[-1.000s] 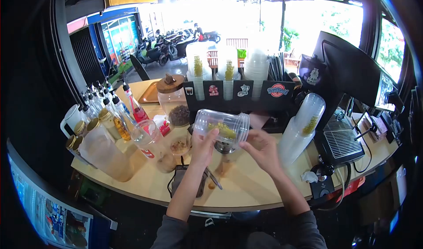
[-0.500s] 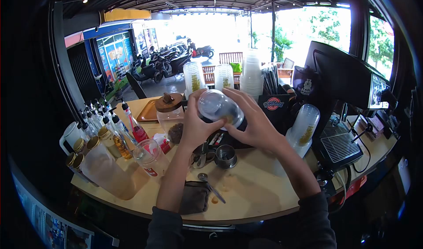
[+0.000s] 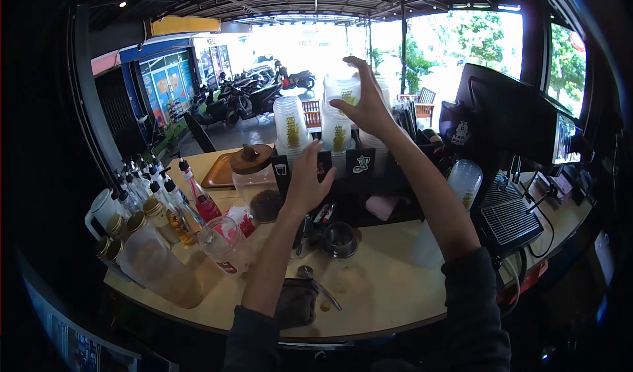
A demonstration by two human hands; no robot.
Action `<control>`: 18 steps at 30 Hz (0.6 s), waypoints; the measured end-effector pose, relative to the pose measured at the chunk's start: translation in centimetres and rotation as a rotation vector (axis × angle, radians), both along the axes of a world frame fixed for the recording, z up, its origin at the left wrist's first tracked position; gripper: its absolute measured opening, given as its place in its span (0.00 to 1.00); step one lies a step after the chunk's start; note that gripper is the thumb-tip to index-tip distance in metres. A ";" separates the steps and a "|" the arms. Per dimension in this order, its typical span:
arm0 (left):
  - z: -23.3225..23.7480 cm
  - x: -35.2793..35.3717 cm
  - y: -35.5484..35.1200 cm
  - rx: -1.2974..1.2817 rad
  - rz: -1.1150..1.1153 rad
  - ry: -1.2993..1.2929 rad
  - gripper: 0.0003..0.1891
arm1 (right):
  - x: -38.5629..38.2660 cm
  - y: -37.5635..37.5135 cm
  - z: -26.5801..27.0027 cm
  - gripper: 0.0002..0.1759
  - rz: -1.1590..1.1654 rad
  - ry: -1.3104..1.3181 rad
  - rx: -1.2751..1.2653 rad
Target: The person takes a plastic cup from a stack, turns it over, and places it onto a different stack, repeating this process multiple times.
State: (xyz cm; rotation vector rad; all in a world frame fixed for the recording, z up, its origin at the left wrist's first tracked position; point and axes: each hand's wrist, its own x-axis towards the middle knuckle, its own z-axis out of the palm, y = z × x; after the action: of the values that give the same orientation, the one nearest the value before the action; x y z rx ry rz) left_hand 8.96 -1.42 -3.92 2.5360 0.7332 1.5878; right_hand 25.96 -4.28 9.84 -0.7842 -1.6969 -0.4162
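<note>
My right hand (image 3: 364, 100) is raised at the middle stack of clear plastic cups (image 3: 338, 131), its thumb and fingers spread around the top cup (image 3: 341, 90); whether they touch it is hard to tell. Lower and to the left, my left hand (image 3: 308, 179) is open and holds nothing, in front of the black holder (image 3: 361, 163) below the cups. Another cup stack (image 3: 291, 127) stands to the left of the middle one.
A lidded glass jar (image 3: 254, 184), an open clear jar (image 3: 223, 243) and syrup bottles (image 3: 200, 194) stand at left. Near the front lie a spoon (image 3: 323, 288), a dark cloth (image 3: 295, 303) and a metal cup (image 3: 339, 240). More cups (image 3: 463, 181) and a monitor (image 3: 508, 115) are at right.
The cup that was between both hands is now on top of the middle stack. My right hand has moved up and forward; my left hand has come away from the cup and lowered.
</note>
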 end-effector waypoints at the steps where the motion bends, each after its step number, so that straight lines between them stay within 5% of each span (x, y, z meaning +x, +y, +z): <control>1: -0.2 0.0 -0.4 -0.062 0.001 0.042 0.32 | 0.3 1.1 0.1 0.46 0.002 -0.003 -0.050; 7: -1.8 0.2 0.1 0.069 0.222 0.231 0.38 | 1.6 6.0 -0.7 0.44 0.021 0.060 -0.393; 18: -2.1 0.0 0.4 0.061 0.190 0.209 0.41 | 2.7 7.3 -4.2 0.42 0.005 0.014 -0.477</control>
State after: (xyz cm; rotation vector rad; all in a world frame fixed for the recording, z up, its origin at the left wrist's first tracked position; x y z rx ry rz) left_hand 8.92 -1.03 -6.06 2.7809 0.9889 1.4272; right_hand 28.68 3.05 5.65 -1.1218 -1.8083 0.0056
